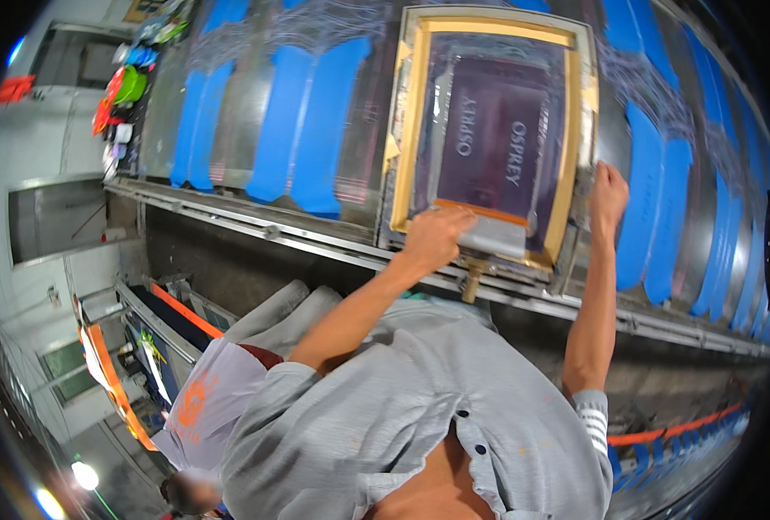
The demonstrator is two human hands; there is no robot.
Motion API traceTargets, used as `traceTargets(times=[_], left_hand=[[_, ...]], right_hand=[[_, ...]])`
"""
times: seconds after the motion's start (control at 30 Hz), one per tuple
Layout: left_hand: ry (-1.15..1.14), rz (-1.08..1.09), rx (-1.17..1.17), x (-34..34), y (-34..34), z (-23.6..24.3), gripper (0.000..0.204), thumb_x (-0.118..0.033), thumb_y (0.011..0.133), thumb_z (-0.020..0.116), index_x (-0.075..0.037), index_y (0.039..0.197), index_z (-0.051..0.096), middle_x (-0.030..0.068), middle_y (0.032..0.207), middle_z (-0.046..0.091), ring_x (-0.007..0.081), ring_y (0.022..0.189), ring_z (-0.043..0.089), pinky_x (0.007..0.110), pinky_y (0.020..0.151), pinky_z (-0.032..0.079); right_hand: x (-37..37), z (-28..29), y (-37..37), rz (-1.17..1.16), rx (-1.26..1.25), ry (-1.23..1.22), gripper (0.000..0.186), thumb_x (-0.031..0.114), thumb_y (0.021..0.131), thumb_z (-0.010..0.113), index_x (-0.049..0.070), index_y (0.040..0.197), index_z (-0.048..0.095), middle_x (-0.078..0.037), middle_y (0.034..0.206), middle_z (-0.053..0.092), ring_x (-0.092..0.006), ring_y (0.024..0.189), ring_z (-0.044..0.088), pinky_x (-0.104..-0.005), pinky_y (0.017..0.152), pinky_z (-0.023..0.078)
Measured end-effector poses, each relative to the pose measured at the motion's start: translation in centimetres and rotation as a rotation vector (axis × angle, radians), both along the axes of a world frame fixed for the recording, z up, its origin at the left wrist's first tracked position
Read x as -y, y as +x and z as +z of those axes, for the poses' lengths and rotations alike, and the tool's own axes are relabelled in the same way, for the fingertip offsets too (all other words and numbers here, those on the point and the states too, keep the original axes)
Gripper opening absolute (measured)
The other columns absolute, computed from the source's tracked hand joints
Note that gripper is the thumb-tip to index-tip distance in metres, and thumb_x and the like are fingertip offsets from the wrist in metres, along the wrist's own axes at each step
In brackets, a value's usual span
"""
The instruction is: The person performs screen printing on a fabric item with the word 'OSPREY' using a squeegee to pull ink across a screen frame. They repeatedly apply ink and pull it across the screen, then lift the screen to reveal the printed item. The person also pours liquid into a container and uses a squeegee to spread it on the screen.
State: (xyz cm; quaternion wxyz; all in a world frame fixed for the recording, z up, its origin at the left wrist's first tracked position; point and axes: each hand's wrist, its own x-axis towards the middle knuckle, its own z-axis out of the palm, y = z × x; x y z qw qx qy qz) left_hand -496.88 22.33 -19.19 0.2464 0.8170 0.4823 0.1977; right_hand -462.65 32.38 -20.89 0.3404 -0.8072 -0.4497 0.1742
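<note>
My left hand (439, 236) is closed round the left end of a squeegee (496, 236) with a grey body and an orange edge. The squeegee lies across the near end of a screen printing frame (410, 130), which has a pale rim lined with yellow tape. Inside it the dark purple mesh (489, 130) carries pale lettering. At the frame's right side, my right hand (609, 192) makes a closed fist beside a dark metal piece on the rim. What its fingers hold, if anything, is hidden. A brass-coloured knob (471, 284) sticks out below the frame's near edge.
Blue fabric pieces (324, 130) and more blue pieces (653, 208) lie flat on the long table either side. A metal rail (315, 236) runs along its near edge. Coloured containers (125, 87) stand at the far left. Another person in a printed shirt (207, 399) is close at my left.
</note>
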Motion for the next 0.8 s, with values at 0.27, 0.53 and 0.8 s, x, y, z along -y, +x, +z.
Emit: traceTargets(times=[0.27,0.53,0.8], left_hand=[[0.073,0.011,-0.101,-4.0,-20.8,-0.8,0.047,0.006,0.067,0.064,-0.008,0.11,0.076,0.0073,0.114,0.075,0.0262,0.111,0.071,0.04,0.089,0.057],[-0.034,0.046,-0.137,-6.2,-36.0,1.4,0.047,0.008,0.067,0.062,-0.008,0.108,0.077,0.0095,0.114,0.076,0.0273,0.11,0.071,0.039,0.089,0.057],[-0.004,0.003,-0.093,-5.0,-39.9,1.8,0.046,0.007,0.067,0.063,-0.006,0.109,0.075,0.0102,0.115,0.075,0.0279,0.11,0.071,0.039,0.093,0.056]], right_hand=[[-3.0,-3.6,-22.8,-0.019,-0.299,0.074,0.028,0.021,0.098,0.062,-0.004,0.095,0.074,-0.008,0.063,0.056,-0.0142,0.062,0.049,-0.0371,0.058,0.041],[-4.4,-7.0,-37.3,-0.09,-0.299,0.093,0.03,0.023,0.095,0.066,-0.006,0.09,0.072,-0.009,0.06,0.056,-0.014,0.058,0.049,-0.0382,0.056,0.041],[-4.4,-6.9,-38.4,-0.061,-0.345,0.017,0.03,0.023,0.096,0.064,-0.005,0.089,0.072,-0.008,0.061,0.056,-0.0137,0.059,0.053,-0.0368,0.056,0.042]])
